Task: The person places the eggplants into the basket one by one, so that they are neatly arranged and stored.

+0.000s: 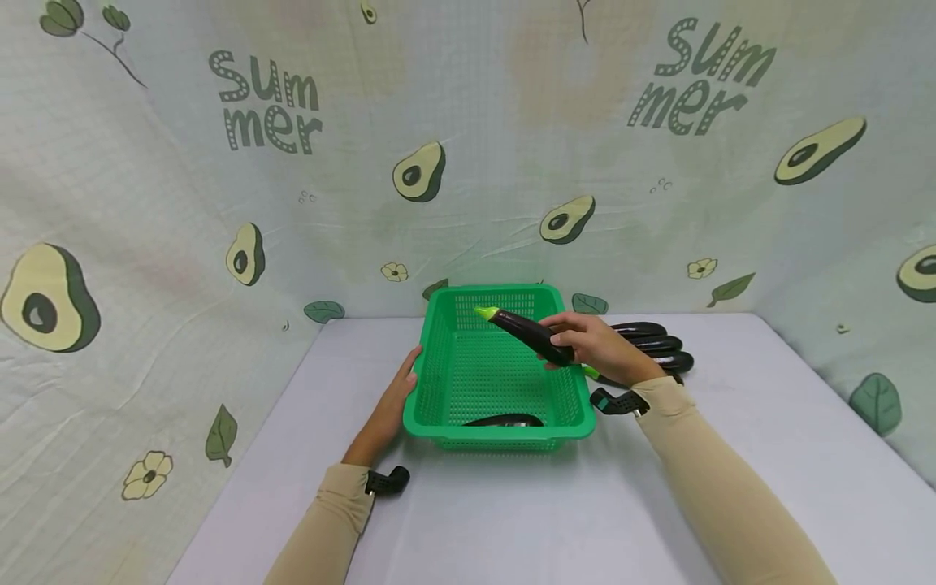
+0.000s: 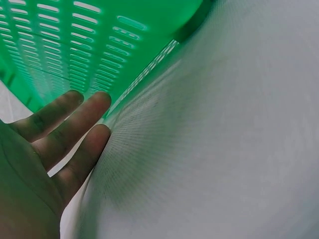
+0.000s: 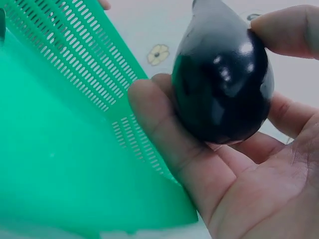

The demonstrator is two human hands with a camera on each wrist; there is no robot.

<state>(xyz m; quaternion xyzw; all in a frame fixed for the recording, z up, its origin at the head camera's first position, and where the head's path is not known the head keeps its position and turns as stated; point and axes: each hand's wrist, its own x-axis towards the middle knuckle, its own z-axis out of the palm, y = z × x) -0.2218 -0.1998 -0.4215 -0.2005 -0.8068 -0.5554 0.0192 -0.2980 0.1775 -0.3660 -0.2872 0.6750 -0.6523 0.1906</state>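
Observation:
My right hand (image 1: pixel 595 345) grips a dark purple eggplant (image 1: pixel 528 331) by its thick end, over the right side of a green plastic basket (image 1: pixel 417 390). The stem end is bright green and points left, above the basket. In the right wrist view, thumb and fingers close around the glossy eggplant (image 3: pixel 222 74). My left hand (image 1: pixel 391 406) rests along the basket's left side; in the left wrist view its fingers (image 2: pixel 75 124) are extended against the slotted wall. Another eggplant (image 1: pixel 508 420) lies inside the basket at the near wall, partly hidden by the rim.
Several more eggplants (image 1: pixel 661 343) lie in a group on the white table (image 1: pixel 468 520), right of the basket and partly behind my right hand. A cloth (image 1: pixel 490 122) printed with avocados and lettering hangs behind the table.

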